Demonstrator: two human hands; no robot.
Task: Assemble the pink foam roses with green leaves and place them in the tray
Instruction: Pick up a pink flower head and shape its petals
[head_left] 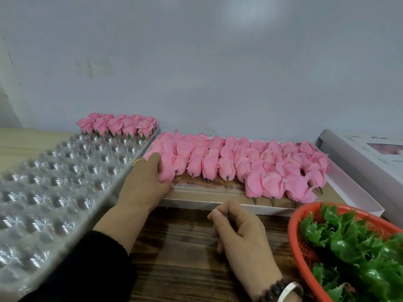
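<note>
Several bare pink foam roses (239,164) lie in rows in a shallow white box (353,192) at the centre. My left hand (145,182) reaches into the box's left end and grips one pink rose (166,171) there. My right hand (235,227) hovers over the wooden table in front of the box, fingers loosely curled, holding nothing. Green plastic leaves (353,247) fill an orange basket (305,253) at the lower right. A clear plastic tray (43,192) with round cells stretches along the left; several finished roses with leaves (117,125) stand in its far rows.
A white carton (370,153) stands at the far right beside the box. A grey wall closes off the back. The dark wooden tabletop (185,258) shows between the tray, the box and the basket.
</note>
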